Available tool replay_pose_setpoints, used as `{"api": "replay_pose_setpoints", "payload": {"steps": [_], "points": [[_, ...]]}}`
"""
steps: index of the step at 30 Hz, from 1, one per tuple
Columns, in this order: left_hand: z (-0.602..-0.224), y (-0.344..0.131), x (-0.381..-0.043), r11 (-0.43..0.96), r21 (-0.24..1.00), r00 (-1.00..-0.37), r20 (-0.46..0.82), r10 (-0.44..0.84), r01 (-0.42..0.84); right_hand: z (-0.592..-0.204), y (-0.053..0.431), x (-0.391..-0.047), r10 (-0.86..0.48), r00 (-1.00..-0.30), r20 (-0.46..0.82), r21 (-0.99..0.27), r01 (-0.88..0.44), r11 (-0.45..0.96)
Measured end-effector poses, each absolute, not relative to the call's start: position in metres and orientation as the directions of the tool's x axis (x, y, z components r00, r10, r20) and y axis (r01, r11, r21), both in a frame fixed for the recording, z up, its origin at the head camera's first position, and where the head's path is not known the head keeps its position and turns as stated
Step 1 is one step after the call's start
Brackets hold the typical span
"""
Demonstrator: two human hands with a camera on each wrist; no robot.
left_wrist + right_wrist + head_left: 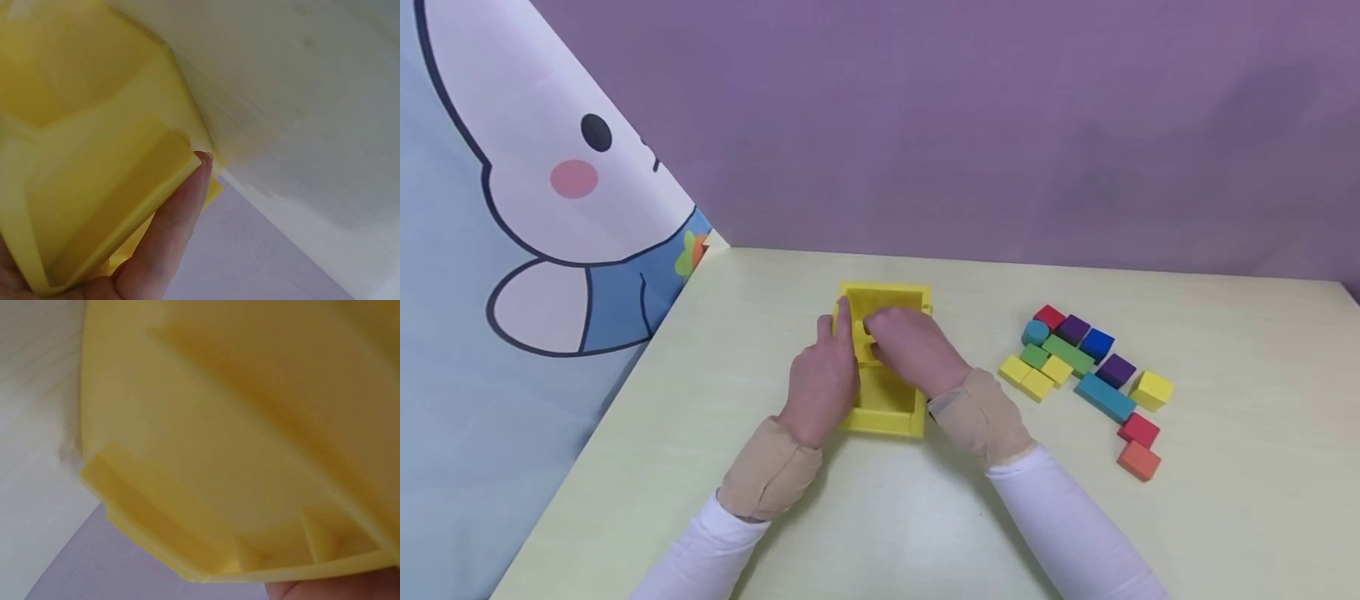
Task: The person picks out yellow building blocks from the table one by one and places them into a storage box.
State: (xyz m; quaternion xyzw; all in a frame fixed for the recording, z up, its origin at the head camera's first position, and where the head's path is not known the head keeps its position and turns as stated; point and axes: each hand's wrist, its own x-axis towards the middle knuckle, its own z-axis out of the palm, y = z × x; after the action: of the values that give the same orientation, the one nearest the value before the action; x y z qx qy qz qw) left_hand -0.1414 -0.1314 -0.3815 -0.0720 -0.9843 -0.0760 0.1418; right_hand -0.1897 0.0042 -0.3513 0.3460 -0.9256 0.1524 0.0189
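Observation:
A yellow plastic box [880, 422] with raised walls sits on the table. My left hand [822, 375] grips its left wall, the index finger running up along the rim. In the left wrist view a finger [172, 231] lies against the outside of a yellow wall. My right hand [916, 346] reaches inside, fingers curled at a yellow plastic piece [867, 356] in the box's middle; the fingertips are mostly hidden. Ribbed yellow plastic [206, 456] fills the right wrist view, with a bit of finger [344, 586] under its edge.
To the right lie several loose blocks: a green bar [1069, 355], a blue bar [1105, 397], a light-blue cylinder [1036, 333], a yellow block [1152, 390], an orange-red block [1139, 460] and others. A purple backdrop [1000, 133] stands behind the table [1247, 433].

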Motion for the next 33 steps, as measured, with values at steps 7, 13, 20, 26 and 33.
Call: {"api": "replay_pose_setpoints", "payload": {"steps": [7,13,20,26,33], "points": [[-0.381,-0.134,-0.139,0.977,0.146,-0.95,0.293,0.106,0.154,-0.35,0.001,-0.188,-0.635,-0.749,0.189,-0.297,-0.66,0.69],[-0.382,-0.134,-0.138,0.974,0.151,-0.936,0.334,0.108,0.167,-0.345,0.005,-0.184,-0.603,-0.756,0.254,-0.298,-0.655,0.695],[-0.381,-0.133,-0.139,0.977,0.146,-0.95,0.292,0.108,0.156,-0.344,0.017,-0.181,-0.577,-0.751,0.321,-0.298,-0.659,0.691],[-0.38,-0.132,-0.139,0.977,0.153,-0.961,0.254,0.105,0.147,-0.344,0.027,-0.177,-0.566,-0.746,0.351,-0.276,-0.66,0.698],[-0.379,-0.132,-0.14,0.977,0.149,-0.96,0.258,0.112,0.154,-0.338,0.036,-0.169,-0.543,-0.768,0.341,-0.251,-0.631,0.734]]}}
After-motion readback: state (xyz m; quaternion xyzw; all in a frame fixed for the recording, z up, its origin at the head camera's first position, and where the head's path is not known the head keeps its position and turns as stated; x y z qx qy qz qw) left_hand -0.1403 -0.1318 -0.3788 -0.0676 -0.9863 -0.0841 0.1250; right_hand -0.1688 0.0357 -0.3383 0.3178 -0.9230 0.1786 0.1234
